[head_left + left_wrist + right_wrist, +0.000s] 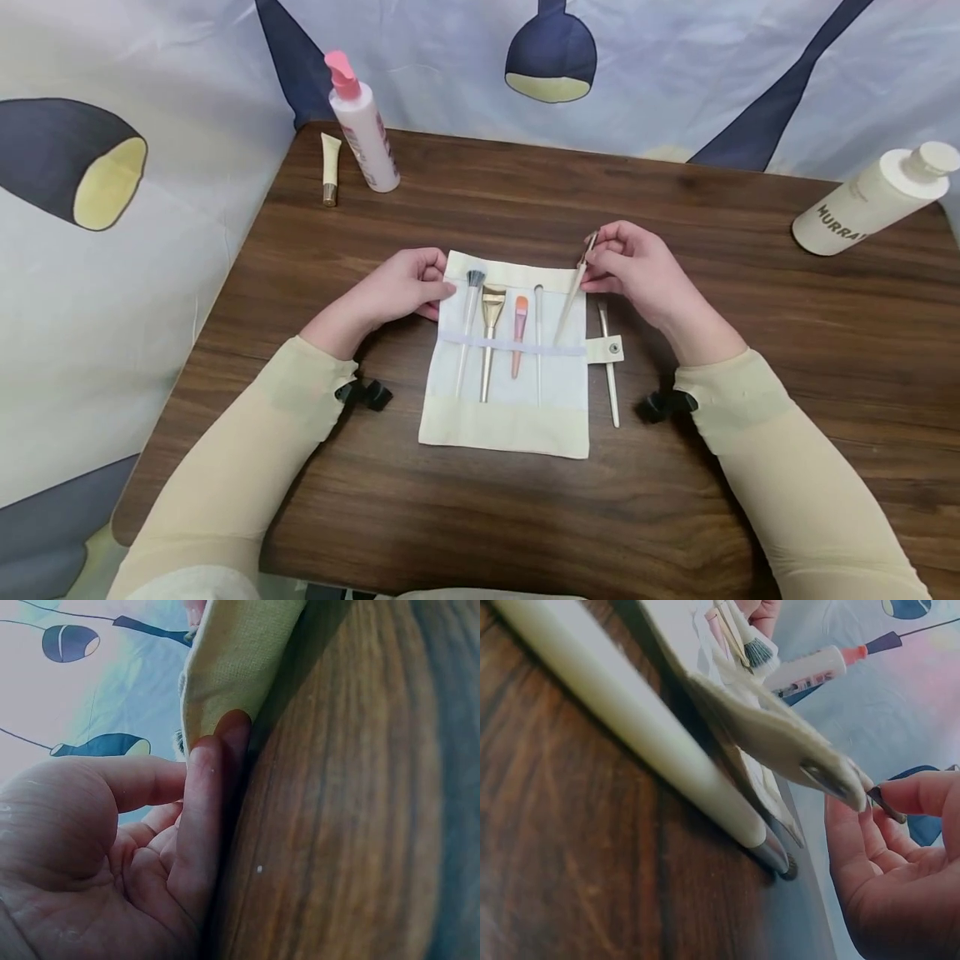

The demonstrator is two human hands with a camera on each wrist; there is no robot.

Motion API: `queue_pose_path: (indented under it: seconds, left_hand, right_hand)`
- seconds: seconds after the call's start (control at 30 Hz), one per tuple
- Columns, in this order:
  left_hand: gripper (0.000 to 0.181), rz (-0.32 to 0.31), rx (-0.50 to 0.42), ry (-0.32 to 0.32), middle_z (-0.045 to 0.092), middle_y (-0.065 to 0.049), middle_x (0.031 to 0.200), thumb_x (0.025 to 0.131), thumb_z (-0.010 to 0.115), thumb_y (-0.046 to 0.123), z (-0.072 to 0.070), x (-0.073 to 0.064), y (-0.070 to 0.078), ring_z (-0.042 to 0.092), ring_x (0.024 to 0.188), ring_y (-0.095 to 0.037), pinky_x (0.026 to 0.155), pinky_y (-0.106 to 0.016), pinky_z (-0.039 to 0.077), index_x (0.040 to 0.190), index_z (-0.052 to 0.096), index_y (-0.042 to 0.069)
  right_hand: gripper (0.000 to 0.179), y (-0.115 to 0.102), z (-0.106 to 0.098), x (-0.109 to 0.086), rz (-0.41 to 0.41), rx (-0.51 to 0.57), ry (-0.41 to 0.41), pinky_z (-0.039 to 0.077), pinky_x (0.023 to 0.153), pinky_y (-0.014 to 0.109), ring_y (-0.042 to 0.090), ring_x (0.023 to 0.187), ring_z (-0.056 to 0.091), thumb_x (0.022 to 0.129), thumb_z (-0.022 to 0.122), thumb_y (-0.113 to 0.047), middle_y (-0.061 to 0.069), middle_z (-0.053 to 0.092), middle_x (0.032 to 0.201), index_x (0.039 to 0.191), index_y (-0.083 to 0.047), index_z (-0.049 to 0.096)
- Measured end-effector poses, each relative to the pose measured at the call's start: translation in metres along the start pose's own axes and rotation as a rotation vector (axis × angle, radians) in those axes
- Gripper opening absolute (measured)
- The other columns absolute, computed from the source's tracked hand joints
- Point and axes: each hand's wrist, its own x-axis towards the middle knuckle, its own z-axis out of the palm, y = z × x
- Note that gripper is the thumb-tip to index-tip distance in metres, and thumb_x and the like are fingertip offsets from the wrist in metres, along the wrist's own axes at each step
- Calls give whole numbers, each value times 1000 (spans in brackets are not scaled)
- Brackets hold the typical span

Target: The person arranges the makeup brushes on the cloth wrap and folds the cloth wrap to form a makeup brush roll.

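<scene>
A cream fabric brush roll [502, 431] lies spread out with several makeup brushes slipped under its elastic band [555, 350]. My left hand [401, 287] pinches the roll's upper left edge between thumb and fingers. In my right hand [637, 271] a slim white makeup brush [572, 302] is pinched near its upper end, slanting with its handle end down at the band's right part. Among the tucked brushes are a wide gold one [491, 310] and a short pink one [519, 329]. Another white brush [611, 387] lies on the table, partly under the snap tab [600, 350].
Toward the back left of the wooden table [712, 500] stand a pink-topped pump bottle [365, 133] and a small cream tube [330, 167]. A large white bottle [862, 204] is at the far right. Printed fabric [450, 83] hangs behind the table.
</scene>
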Motion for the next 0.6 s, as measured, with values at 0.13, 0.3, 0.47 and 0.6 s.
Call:
queue_pose_path:
  seconds: [0.13, 0.3, 0.47, 0.6]
  left_hand:
    - [14, 2, 6, -7, 71, -9, 90, 102, 60, 4, -2, -2, 2, 70, 74, -13, 68, -30, 63, 111, 54, -5]
    - [15, -2, 3, 1, 70, -9, 89, 100, 61, 3, -2, -1, 1, 69, 74, -13, 67, -30, 63, 111, 53, -4]
    - [16, -24, 4, -12, 70, -8, 89, 100, 62, 3, -1, 0, -2, 69, 74, -14, 67, -30, 63, 112, 53, -4]
    - [17, -8, 3, -1, 70, -9, 90, 100, 63, 2, -2, 3, -2, 70, 75, -14, 67, -30, 63, 112, 53, -4]
  right_hand:
    - [17, -1, 4, 2, 31, -49, -20, 64, 72, 31, 17, 75, 69, 101, 55, 1, 5, 66, 90, 117, 3, 50]
    - [16, 1, 7, 1, 58, -105, -83, 64, 72, 31, 16, 74, 70, 99, 57, 0, 5, 68, 85, 114, 3, 49]
    - [19, 2, 11, -1, 122, -156, -125, 63, 67, 30, 16, 70, 70, 99, 61, 0, 7, 69, 82, 113, 5, 49]
    - [24, 1, 11, -1, 146, -272, -165, 60, 59, 29, 17, 61, 66, 98, 64, -3, 7, 67, 75, 115, 6, 51]
